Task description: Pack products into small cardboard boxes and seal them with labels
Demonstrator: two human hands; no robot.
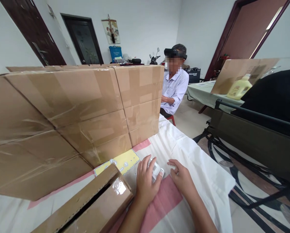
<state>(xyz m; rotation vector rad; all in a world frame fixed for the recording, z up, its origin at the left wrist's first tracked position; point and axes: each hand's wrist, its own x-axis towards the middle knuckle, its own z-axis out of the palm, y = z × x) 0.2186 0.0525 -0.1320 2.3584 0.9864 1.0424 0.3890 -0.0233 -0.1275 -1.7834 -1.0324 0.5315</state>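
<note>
Fingers of left hand (145,181) part-curled about small white oblong plastic-looking object (157,170), grip unclear, right of slotted brown cardboard box (101,202); long axis far-left to near-right. Right hand (181,174) apart, loosely spread, empty.

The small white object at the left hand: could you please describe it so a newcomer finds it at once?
From the stack of taped cardboard boxes, go down and right onto the tablecloth. There, the left hand covers part of the small white object, visible by the thumb. Its solid white form differs from the flat yellow patch and brown carton nearby.
</note>
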